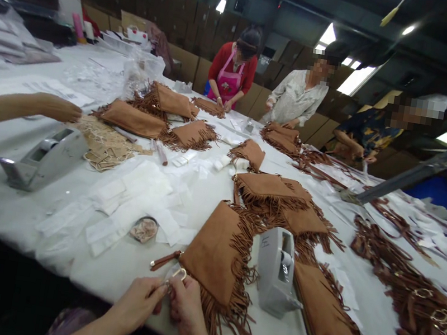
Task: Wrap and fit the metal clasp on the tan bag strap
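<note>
Both my hands meet at the near table edge, in front of a brown fringed suede bag (211, 247). My left hand (143, 297) is closed, thumb and fingers pinched at a small metal ring (179, 274) with a clear wrap by the bag's corner. On the other side, my right hand (185, 300) pinches the same ring. A short zipper pull strap (165, 260) lies just beyond my fingers. To the right of the bag stands a grey tape dispenser (277, 272). White paper strips (140, 199) and a small round dish (144, 229) lie to the left.
Several other fringed bags (267, 186) cover the table. Brown straps with metal rings (418, 300) pile up at right. At left, another person's hand (57, 107) reaches over tan tags (106, 143), near a second tape dispenser (45, 156). Several people work across the table.
</note>
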A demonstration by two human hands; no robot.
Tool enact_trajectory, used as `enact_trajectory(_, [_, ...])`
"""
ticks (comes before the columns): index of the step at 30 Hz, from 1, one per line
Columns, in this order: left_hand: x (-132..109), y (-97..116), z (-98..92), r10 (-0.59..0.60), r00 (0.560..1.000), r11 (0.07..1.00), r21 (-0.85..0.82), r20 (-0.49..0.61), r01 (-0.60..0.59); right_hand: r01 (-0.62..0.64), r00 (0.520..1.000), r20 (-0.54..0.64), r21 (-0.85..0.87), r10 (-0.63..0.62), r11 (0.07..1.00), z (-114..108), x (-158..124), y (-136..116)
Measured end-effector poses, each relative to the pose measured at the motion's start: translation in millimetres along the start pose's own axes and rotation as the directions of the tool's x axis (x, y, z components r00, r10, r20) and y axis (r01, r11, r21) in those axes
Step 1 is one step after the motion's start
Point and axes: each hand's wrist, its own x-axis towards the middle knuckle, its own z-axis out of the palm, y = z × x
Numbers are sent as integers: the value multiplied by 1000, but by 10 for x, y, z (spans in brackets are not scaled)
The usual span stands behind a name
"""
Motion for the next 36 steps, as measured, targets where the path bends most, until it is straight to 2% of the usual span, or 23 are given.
enact_trajectory(4, [-24, -51, 35, 84, 993, 996, 25, -78, -82, 28, 1000, -2, 25, -28, 999, 2, -3, 18])
enact_trajectory(9, [-75, -280, 165, 202, 971, 974, 134, -131, -185, 16, 999, 34, 51, -18, 999, -38, -17, 59])
enact_trajectory(14, [-114, -470, 276, 325, 935, 932, 216, -141, -292, 19, 999, 45, 51, -21, 999, -77, -9, 121])
enact_trajectory(20, [-167, -534, 297, 404, 910, 880, 307, -89, -361, 20, 998, 50, 52, -22, 998, -80, -21, 141])
enact_trajectory(22, [-188, -493, 281, 394, 917, 864, 368, -65, -345, 24, 999, 39, 69, -27, 997, -79, -30, 141])
enact_trajectory(25, [-216, -371, 250, 292, 956, 824, 506, 6, -255, 29, 999, 19, 72, -31, 997, -77, -19, 148])
enact_trajectory(28, [-233, -260, 223, 195, 979, 774, 603, 65, -194, 146, 989, -23, -54, -147, 988, -70, 30, 178])
enact_trajectory(30, [-242, -250, 205, 192, 977, 776, 596, 90, -208, 222, 972, -52, -116, -229, 968, -63, 69, 211])
enact_trajectory(32, [-258, -306, 174, 238, 964, 808, 527, 119, -265, 231, 969, -65, -114, -240, 966, -55, 91, 246])
enact_trajectory(36, [-327, -524, 65, 411, 895, 849, 286, 174, -445, 209, 973, -75, -100, -217, 973, -34, 65, 279])
